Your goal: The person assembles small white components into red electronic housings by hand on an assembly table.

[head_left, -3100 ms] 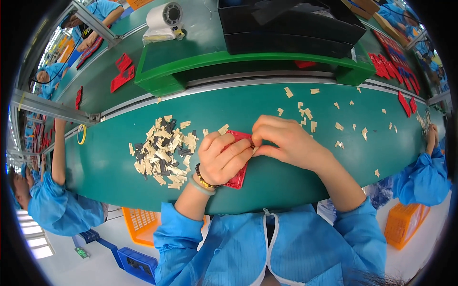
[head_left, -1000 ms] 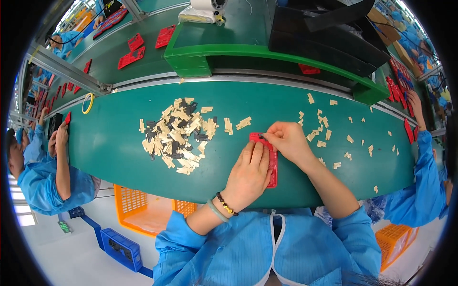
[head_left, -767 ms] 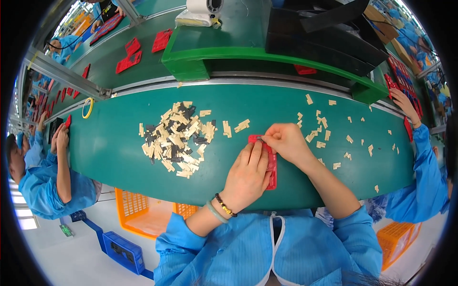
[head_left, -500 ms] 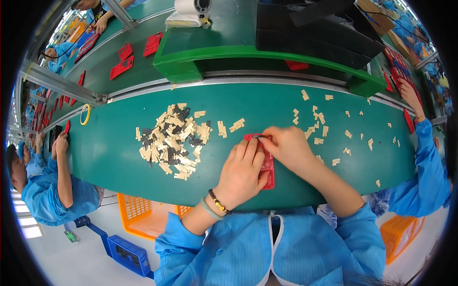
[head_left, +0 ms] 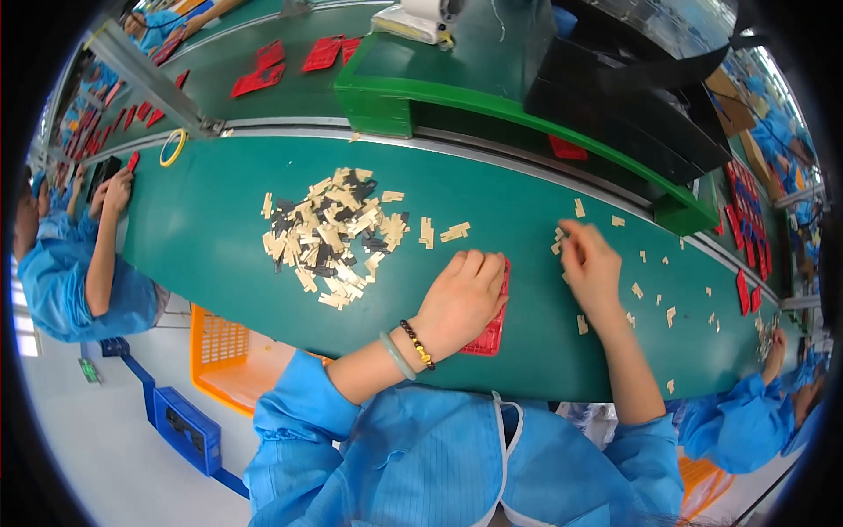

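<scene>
My left hand (head_left: 464, 300) is closed on a red plastic part (head_left: 488, 339) lying on the green tabletop. Its fingers wrap over the part and hide most of it; only the right edge and lower end show. To the right, my right hand (head_left: 592, 270) hovers over scattered small beige pieces (head_left: 580, 208), palm down. Its fingers are bent, with thumb and forefinger slightly apart; I see nothing between them. Left of my left hand lies a heap of beige and black flat pieces (head_left: 329, 233), with a few loose beige ones (head_left: 454, 232) beside it.
A green shelf (head_left: 386, 88) with a black bin (head_left: 615, 110) stands across the far side. Red parts (head_left: 257, 79) lie on the belt behind. A yellow ring (head_left: 173, 147) rests at the left end. Co-workers (head_left: 88, 255) sit either side; an orange crate (head_left: 219, 351) stands below.
My right hand has left the red part and the dark strip there, moving right to the scattered pieces. My left hand stays on the part. The whole view has turned slightly.
</scene>
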Tool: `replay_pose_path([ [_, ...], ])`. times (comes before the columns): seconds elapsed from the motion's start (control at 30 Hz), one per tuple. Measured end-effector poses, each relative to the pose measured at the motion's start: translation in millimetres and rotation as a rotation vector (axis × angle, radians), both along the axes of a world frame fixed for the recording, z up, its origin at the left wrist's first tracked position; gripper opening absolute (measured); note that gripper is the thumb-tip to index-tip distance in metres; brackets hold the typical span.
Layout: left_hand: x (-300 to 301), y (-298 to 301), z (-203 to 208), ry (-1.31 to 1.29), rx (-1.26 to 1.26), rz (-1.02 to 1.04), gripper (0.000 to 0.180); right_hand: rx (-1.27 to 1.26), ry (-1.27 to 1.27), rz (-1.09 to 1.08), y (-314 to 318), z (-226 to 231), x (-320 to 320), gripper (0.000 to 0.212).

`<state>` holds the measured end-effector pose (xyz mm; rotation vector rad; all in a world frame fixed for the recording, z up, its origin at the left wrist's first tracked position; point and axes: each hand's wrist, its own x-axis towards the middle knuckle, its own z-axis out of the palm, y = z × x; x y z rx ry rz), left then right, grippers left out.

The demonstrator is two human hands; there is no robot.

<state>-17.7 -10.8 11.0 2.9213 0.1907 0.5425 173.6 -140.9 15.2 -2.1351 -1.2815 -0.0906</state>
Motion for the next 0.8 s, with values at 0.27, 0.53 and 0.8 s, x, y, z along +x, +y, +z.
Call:
replay_pose_path([
  [0.27, -6, -6, -9, 0.093, 0.155, 0.048, 0.059, -0.233, -0.615, -0.137, 80, -37, 121, 0.049],
  [0.53, -102, -31, -7, 0.010, -0.025, -0.274, 0.049, -0.177, -0.383, 0.174, 77, -17, 127, 0.036],
  [0.8, 11, 80, 31, -0.277, 0.304, -0.133, 0.040, -0.046, -0.371, 0.115, 70, -18, 104, 0.036],
])
